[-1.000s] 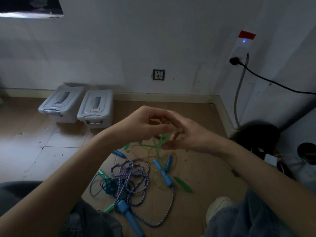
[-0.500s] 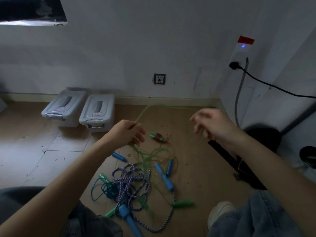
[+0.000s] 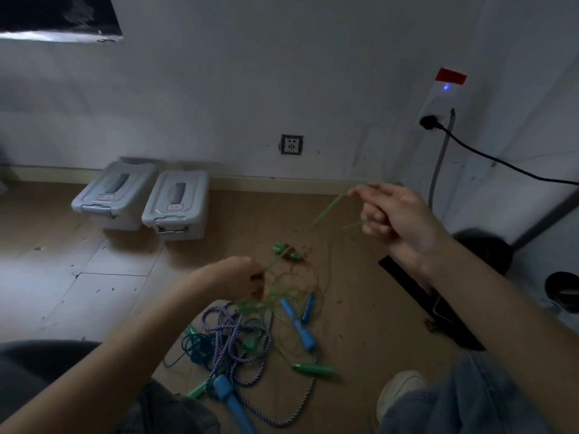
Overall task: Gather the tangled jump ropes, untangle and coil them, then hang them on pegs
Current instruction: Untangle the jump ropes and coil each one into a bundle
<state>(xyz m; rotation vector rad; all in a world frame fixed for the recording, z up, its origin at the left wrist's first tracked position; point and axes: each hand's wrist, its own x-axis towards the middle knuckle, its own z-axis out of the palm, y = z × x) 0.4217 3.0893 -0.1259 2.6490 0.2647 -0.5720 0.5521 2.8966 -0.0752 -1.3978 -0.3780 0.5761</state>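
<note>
A tangle of jump ropes lies on the wooden floor in front of me. My right hand (image 3: 393,216) is raised at the right, pinching a thin green rope (image 3: 327,211) that slants down toward the pile. My left hand (image 3: 233,277) is lower, closed on the same green rope just above its tangled loops (image 3: 266,303). A purple-and-white braided rope (image 3: 233,333) with a blue handle (image 3: 232,399) lies nearest me. Two blue handles (image 3: 297,321), a teal rope (image 3: 191,346) and green handles (image 3: 313,369) lie among it.
Two grey lidded boxes (image 3: 147,198) stand by the far wall's skirting. A wall socket (image 3: 291,144) is behind the pile, and a black cable (image 3: 501,161) runs from a plug at the right. Dark objects (image 3: 488,255) and my shoe (image 3: 399,391) sit on the right.
My hands, together a second ago, have parted. The right hand rose to the right drawing the green rope out; the left dropped toward the pile. A green handle shifted on the floor.
</note>
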